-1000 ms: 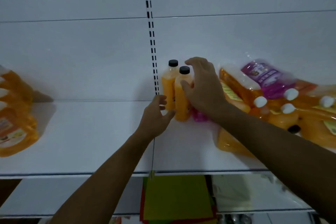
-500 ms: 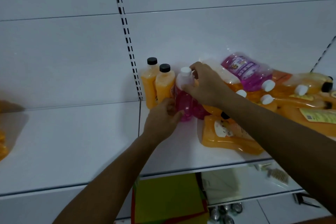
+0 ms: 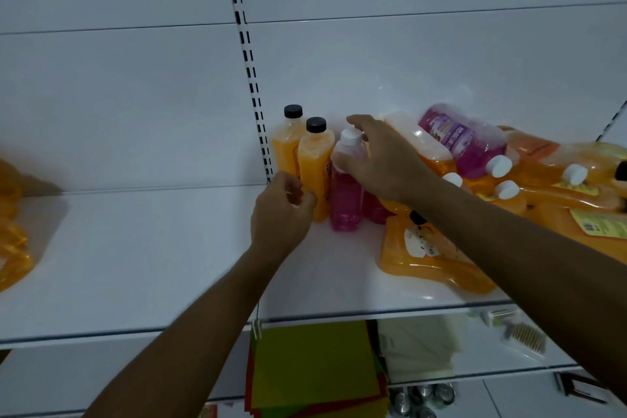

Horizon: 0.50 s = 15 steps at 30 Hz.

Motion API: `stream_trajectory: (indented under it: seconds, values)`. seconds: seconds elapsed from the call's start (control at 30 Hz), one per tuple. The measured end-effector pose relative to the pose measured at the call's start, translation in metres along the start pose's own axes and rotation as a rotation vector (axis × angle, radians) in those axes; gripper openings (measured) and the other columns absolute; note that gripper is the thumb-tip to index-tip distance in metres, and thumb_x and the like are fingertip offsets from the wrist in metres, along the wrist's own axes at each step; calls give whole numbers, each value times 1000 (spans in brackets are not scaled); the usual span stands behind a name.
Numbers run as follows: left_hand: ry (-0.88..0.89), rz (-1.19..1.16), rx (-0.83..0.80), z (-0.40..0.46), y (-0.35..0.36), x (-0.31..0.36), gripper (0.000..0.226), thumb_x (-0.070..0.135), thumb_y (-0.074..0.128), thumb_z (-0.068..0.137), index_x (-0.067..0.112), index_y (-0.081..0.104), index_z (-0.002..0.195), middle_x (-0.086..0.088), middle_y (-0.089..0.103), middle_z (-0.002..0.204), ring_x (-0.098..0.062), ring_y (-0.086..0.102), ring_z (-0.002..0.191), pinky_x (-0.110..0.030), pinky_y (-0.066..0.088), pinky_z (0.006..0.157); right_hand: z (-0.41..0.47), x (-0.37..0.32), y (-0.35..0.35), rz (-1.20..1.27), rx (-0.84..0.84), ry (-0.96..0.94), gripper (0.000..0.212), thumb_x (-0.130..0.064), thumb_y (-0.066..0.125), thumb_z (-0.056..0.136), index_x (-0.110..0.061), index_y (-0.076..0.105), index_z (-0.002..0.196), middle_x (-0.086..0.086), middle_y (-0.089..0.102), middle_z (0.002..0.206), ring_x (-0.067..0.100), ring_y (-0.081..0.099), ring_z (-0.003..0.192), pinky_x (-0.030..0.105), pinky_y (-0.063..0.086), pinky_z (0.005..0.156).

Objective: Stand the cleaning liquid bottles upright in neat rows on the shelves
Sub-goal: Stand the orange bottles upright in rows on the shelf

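Note:
Two orange bottles with black caps (image 3: 293, 142) (image 3: 315, 159) stand upright at the back of the white shelf (image 3: 169, 248), beside the slotted upright. A pink bottle with a white cap (image 3: 346, 200) stands right of them. My left hand (image 3: 281, 214) has curled fingers on the lower left side of the front orange bottle. My right hand (image 3: 383, 159) arches over the pink bottle's top with fingers spread and the thumb touching its shoulder. Several orange and pink bottles (image 3: 475, 153) lie in a heap to the right.
A flat orange refill pouch (image 3: 431, 258) lies near the shelf's front edge under my right forearm. More orange pouches (image 3: 13, 231) sit at the far left. Below the shelf are green and red sheets (image 3: 315, 370) and cans (image 3: 420, 397).
The pink bottle now stands on the shelf beside the orange pair. My right hand has loosened from its neck and spread its fingers. My left hand has shifted from the pink bottle's base to the orange bottle.

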<state>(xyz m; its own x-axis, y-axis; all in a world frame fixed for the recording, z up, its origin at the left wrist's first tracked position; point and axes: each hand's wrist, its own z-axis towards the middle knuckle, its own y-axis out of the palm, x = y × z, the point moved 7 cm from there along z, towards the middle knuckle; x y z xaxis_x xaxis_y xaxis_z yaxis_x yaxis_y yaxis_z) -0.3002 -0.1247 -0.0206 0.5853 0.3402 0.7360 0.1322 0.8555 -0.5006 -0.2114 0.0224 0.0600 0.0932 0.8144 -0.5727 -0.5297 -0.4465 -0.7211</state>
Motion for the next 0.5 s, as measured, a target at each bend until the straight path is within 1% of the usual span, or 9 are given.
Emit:
stream_trajectory:
  seconds: [0.1,0.17,0.23,0.3,0.4,0.5]
  values:
    - [-69,42,-70,5,5,-9,38,42,68,85,21,50,110,4,60,103,-14,63,84,-45,58,75,1,-5,4,-42,-14,-11,68,-44,65,88,-21,35,144,5,46,142,22,49,122,24,38,87]
    - [-98,65,-120,7,10,-15,56,51,67,83,20,47,125,1,61,113,-16,63,90,-45,57,79,0,-5,7,-77,-29,-23,67,-41,66,87,-21,36,143,6,48,140,23,51,119,25,39,87]
    - [-100,115,-145,12,14,-15,68,61,64,80,20,46,132,1,61,119,-17,63,95,-46,56,81,0,-5,8,-87,-36,-29,67,-39,67,86,-20,36,142,7,51,136,24,52,115,27,40,85]
    - [-79,151,-151,18,17,-12,67,65,62,79,21,50,129,1,63,117,-19,64,97,-45,56,81,1,-4,9,-85,-36,-27,66,-38,67,86,-20,36,141,7,53,133,23,53,112,28,41,84]
    - [-41,170,-159,25,19,-9,55,60,63,82,19,55,118,0,66,107,-19,64,92,-42,55,78,2,-3,10,-91,-37,-28,68,-40,68,85,-21,36,141,6,52,133,23,53,112,28,43,84]
    - [-10,155,-187,27,20,-10,46,55,63,84,20,57,112,3,66,103,-17,64,88,-39,55,76,6,-4,6,-66,-21,-3,72,-50,64,85,-21,34,144,7,47,141,24,50,121,35,46,94]
